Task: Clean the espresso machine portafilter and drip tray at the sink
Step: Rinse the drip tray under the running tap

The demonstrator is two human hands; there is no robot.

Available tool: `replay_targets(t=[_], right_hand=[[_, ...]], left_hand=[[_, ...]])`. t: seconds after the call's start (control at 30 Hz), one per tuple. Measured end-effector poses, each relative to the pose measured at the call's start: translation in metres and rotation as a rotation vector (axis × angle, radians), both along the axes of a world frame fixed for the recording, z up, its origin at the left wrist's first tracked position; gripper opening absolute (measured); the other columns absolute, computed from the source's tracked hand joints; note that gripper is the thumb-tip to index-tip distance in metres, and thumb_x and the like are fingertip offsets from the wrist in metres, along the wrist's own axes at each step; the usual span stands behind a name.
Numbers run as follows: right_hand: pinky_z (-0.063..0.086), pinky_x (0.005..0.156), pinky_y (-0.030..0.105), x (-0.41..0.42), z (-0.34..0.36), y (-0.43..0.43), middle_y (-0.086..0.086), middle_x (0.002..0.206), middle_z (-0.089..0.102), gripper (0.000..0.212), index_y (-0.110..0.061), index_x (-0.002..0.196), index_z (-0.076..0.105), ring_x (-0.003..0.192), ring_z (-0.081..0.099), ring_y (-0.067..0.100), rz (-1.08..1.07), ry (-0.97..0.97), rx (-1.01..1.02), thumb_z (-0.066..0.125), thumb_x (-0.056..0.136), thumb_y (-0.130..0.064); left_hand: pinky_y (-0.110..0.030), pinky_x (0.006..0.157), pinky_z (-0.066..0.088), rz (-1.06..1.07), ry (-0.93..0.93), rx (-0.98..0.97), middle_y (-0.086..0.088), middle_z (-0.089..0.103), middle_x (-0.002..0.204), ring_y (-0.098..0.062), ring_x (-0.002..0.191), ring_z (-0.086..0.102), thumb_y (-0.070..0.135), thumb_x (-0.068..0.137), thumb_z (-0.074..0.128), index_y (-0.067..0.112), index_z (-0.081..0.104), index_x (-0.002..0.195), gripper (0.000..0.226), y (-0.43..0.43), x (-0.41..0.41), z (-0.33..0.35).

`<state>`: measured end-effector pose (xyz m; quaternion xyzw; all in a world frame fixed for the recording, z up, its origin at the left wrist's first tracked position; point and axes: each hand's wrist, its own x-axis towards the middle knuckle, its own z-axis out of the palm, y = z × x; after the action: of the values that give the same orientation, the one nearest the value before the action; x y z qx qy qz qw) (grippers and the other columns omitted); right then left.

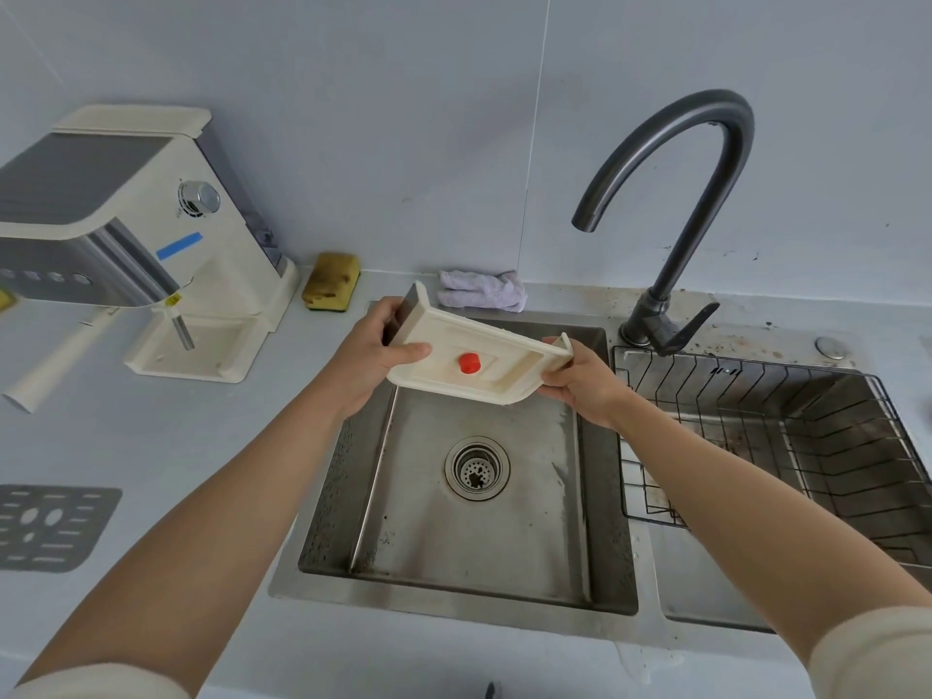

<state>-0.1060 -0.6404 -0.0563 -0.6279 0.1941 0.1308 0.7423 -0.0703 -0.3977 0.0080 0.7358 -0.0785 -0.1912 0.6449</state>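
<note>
Cream plastic drip tray [504,378] is held tilted above the steel sink [428,547], with a red knob [469,364] at its middle. The left grip [365,368] curls round the tray's left end, thumb on top. The right grip [580,383] pinches its right edge. The coffee machine [126,234] stands on the counter [201,436] to the left, a grey grate [45,527] lies nearer, and the tap [681,204] rises behind the sink
</note>
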Motion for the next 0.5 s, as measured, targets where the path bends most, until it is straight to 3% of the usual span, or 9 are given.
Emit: replay_targets(t=[0.17, 0.5], right_hand=[[0.041, 0.102, 0.041, -0.0005, 0.0005, -0.002, 0.009, 0.111, 0.045, 0.054, -0.001, 0.136, 0.031, 0.113, 0.044, 0.024, -0.025, 0.0, -0.006, 0.038, 0.087, 0.02], [0.041, 0.101, 0.038, 0.0009, 0.0, -0.0015, 0.013, 0.118, 0.043, 0.052, 0.0, 0.134, 0.034, 0.113, 0.044, 0.024, -0.051, -0.012, -0.026, 0.038, 0.086, 0.02]], left_hand=[[-0.026, 0.081, 0.046, -0.011, -0.021, 0.017, -0.001, 0.051, 0.095, -0.017, 0.092, 0.051, -0.008, 0.078, 0.063, 0.03, 0.05, 0.094, 0.043, -0.0054, 0.0021, -0.0026], [-0.022, 0.076, 0.045, 0.003, -0.052, 0.006, -0.003, 0.048, 0.093, -0.014, 0.086, 0.049, -0.012, 0.076, 0.062, 0.03, 0.051, 0.095, 0.048, -0.0035, 0.0042, -0.0056]])
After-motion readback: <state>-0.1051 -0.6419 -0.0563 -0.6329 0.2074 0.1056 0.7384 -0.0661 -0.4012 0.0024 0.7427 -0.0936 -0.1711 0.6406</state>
